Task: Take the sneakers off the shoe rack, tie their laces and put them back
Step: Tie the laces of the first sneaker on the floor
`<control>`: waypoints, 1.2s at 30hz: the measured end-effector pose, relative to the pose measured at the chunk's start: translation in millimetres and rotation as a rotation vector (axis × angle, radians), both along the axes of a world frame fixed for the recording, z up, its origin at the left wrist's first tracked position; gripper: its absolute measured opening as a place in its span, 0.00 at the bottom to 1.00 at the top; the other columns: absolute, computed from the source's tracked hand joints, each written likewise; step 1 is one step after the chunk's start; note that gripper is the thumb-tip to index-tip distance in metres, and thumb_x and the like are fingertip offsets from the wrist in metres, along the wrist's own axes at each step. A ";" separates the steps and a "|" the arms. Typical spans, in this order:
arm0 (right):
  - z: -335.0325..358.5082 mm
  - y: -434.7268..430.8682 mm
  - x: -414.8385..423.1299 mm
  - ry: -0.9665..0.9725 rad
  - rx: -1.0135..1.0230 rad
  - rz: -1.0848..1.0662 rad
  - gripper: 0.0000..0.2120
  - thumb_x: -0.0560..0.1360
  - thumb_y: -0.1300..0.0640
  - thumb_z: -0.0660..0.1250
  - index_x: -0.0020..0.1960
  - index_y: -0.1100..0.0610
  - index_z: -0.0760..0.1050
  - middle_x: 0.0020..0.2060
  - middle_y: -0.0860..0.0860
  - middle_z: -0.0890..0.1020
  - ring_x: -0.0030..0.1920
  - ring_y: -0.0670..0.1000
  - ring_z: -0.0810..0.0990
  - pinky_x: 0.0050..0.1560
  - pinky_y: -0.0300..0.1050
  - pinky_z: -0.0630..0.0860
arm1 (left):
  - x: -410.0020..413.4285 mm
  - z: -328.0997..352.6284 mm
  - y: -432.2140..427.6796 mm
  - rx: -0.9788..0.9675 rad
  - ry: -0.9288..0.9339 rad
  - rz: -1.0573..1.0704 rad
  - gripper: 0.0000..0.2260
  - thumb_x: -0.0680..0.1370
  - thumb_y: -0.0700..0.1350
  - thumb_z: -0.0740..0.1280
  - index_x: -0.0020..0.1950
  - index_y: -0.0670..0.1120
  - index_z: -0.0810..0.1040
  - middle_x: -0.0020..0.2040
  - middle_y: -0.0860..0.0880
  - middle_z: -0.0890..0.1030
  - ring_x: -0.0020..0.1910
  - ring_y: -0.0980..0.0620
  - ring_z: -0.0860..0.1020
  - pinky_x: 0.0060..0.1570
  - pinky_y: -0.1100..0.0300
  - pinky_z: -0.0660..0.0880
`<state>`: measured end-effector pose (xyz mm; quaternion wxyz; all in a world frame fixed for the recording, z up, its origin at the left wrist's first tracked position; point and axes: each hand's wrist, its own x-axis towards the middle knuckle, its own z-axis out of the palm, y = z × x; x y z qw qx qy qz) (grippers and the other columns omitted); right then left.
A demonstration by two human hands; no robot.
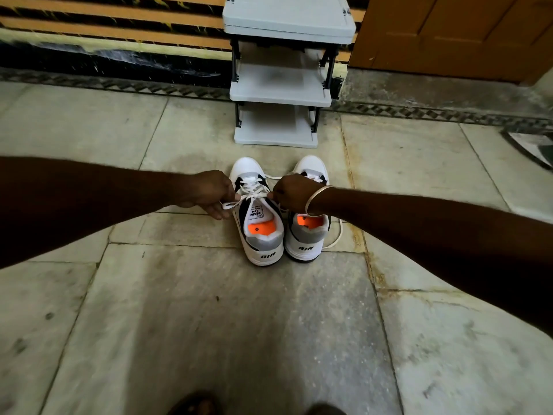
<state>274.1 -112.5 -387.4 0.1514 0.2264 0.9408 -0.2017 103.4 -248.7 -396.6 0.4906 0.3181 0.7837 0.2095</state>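
Two white, grey and black sneakers with orange insoles stand side by side on the stone floor, heels toward me. Over the left sneaker (259, 232), my left hand (209, 193) grips one white lace end and my right hand (291, 194) grips the other, pulling the lace (254, 196) taut across the tongue. The right sneaker (308, 238) sits partly behind my right wrist, which wears a metal bangle; its loose lace (338, 235) trails on the floor to the right. The grey shoe rack (279, 94) stands just beyond the toes, its shelves bare.
A wooden door (449, 34) is at the back right, beside a wall with orange slats (104, 25). A dark object (535, 145) lies at the right edge of the floor. My feet (197, 404) show at the bottom edge.
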 end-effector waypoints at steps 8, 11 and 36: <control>-2.4 6.6 4.0 0.069 -0.011 -0.029 0.10 0.77 0.55 0.69 0.47 0.61 0.84 0.42 0.59 0.86 0.39 0.51 0.77 0.38 0.41 0.67 | -5.7 -1.8 0.8 0.068 0.100 -0.016 0.08 0.71 0.38 0.77 0.42 0.42 0.78 0.34 0.42 0.82 0.29 0.49 0.80 0.28 0.62 0.79; -3.4 5.9 5.6 0.060 0.096 0.104 0.11 0.77 0.54 0.68 0.46 0.61 0.84 0.41 0.60 0.85 0.42 0.58 0.80 0.41 0.43 0.68 | -6.4 -0.7 0.2 0.087 0.187 -0.080 0.03 0.72 0.37 0.76 0.42 0.42 0.83 0.32 0.43 0.82 0.28 0.50 0.80 0.27 0.63 0.79; -4.2 -22.2 -13.0 -0.040 -0.009 -0.097 0.18 0.72 0.54 0.74 0.57 0.64 0.78 0.53 0.61 0.83 0.54 0.59 0.82 0.42 0.43 0.70 | 41.7 1.1 -10.7 0.135 0.156 0.079 0.17 0.72 0.36 0.74 0.58 0.44 0.76 0.46 0.42 0.82 0.35 0.42 0.84 0.40 0.43 0.84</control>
